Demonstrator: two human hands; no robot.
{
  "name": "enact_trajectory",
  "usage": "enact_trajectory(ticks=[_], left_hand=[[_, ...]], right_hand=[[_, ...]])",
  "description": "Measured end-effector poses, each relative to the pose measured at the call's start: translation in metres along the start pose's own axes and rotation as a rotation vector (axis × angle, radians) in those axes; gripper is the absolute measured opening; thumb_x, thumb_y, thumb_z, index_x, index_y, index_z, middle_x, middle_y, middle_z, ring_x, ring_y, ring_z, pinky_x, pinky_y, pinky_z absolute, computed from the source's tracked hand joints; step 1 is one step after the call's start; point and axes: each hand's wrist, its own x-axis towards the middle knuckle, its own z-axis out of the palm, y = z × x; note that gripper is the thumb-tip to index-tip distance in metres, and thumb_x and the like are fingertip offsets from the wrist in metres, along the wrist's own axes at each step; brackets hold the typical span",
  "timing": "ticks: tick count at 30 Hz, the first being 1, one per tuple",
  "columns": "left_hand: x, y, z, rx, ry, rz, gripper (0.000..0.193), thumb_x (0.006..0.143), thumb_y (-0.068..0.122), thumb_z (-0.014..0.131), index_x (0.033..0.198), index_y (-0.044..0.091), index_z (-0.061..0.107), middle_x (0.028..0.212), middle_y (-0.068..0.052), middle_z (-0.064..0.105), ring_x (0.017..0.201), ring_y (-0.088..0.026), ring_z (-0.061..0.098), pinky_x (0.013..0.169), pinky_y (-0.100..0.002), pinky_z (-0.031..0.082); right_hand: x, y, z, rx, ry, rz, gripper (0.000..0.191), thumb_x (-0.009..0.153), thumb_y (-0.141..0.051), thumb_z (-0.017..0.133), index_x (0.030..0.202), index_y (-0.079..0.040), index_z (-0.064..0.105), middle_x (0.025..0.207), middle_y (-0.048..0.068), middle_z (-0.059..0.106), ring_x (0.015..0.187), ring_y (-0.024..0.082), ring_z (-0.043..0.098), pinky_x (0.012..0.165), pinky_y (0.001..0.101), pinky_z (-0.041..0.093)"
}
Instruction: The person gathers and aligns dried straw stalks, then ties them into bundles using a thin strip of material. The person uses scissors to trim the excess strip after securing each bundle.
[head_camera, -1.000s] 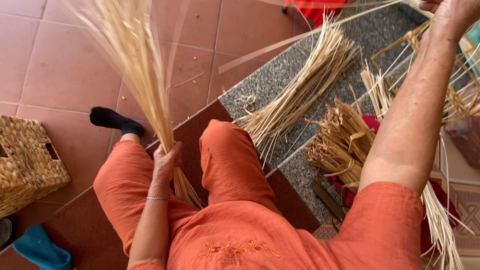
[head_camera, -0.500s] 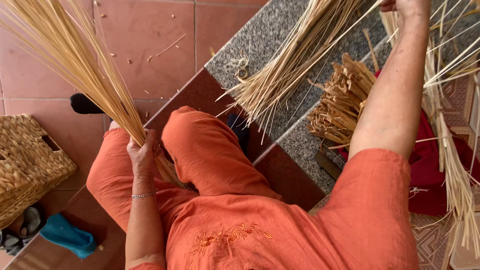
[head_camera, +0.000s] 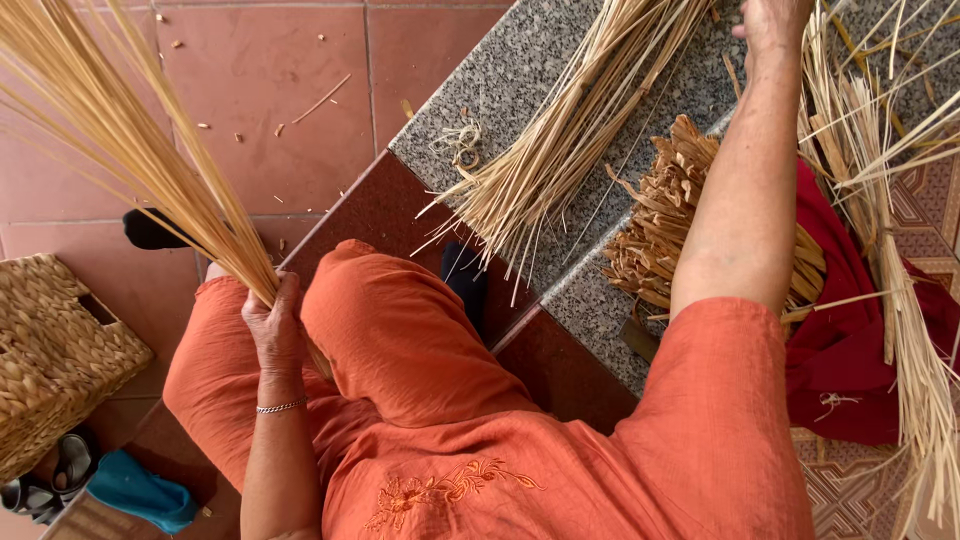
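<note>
- Since the earlier frame, our left hand (head_camera: 272, 325) swung its clenched straw bundle (head_camera: 120, 130) toward ten o'clock.
- Our right hand (head_camera: 770, 25) reached twelve o'clock; its grip we couldn't tell.
- We judged a firm low clench best.

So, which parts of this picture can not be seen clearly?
Head view only:
- Right hand: its fingers are cut off by the top edge, so what it grips cannot be told.
- Bundle of straw in the left hand: its tips run past the top and left edges.
- Woven basket: cut by the left edge; its inside is hidden.
- Sandals: partly under the basket.
- Red cloth: partly hidden by the right arm and straw.
</note>
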Motion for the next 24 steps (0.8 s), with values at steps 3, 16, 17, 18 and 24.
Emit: enact_trajectory(ticks=[3, 16, 17, 18, 24], left_hand=[[0.007, -0.003, 0.007, -0.067, -0.022, -0.043, 0.004, 0.1, 0.006, 0.067, 0.096, 0.008, 0.066, 0.074, 0.007, 0.053, 0.06, -0.003, 0.041, 0.052, -0.02, 0.031], [0.031, -0.008, 0.062, -0.14, -0.291, -0.028, 0.042, 0.109, 0.041, 0.048, 0.092, 0.007, 0.065, 0.058, 0.006, 0.045, 0.047, -0.004, 0.039, 0.043, -0.023, 0.03], [0.03, -0.008, 0.062, -0.14, -0.316, -0.01, 0.045, 0.111, 0.042, 0.046, 0.091, 0.006, 0.065, 0.059, 0.006, 0.045, 0.048, -0.004, 0.039, 0.043, -0.023, 0.031], [0.029, -0.008, 0.063, -0.1, -0.31, -0.001, 0.044, 0.11, 0.041, 0.046, 0.092, 0.006, 0.065, 0.058, 0.006, 0.045, 0.047, -0.004, 0.038, 0.043, -0.023, 0.03], [0.029, -0.023, 0.073, -0.097, -0.335, 0.078, 0.033, 0.106, 0.035, 0.056, 0.096, 0.006, 0.067, 0.063, 0.008, 0.047, 0.052, -0.003, 0.041, 0.046, -0.021, 0.034]], right_hand=[[-0.003, 0.002, 0.005, 0.025, -0.027, -0.018, 0.032, 0.114, -0.036, 0.063, 0.121, -0.005, 0.069, 0.103, 0.009, 0.073, 0.078, 0.011, 0.075, 0.06, 0.0246, 0.067], [-0.09, -0.171, 0.098, 0.055, -0.557, -0.249, 0.027, 0.107, -0.028, 0.064, 0.12, -0.006, 0.07, 0.106, 0.009, 0.076, 0.088, 0.014, 0.073, 0.069, 0.027, 0.061], [-0.102, -0.187, 0.11, 0.074, -0.611, -0.268, 0.029, 0.106, -0.03, 0.063, 0.122, -0.007, 0.07, 0.106, 0.009, 0.076, 0.089, 0.014, 0.073, 0.072, 0.0274, 0.061], [-0.115, -0.204, 0.122, 0.092, -0.666, -0.286, 0.032, 0.106, -0.032, 0.063, 0.123, -0.007, 0.069, 0.106, 0.009, 0.077, 0.09, 0.014, 0.073, 0.074, 0.0278, 0.062], [-0.196, -0.281, 0.19, 0.344, -0.985, -0.314, 0.113, 0.077, -0.063, 0.077, 0.157, -0.005, 0.024, 0.144, 0.023, 0.057, 0.119, 0.025, 0.068, 0.082, 0.0327, 0.066]])
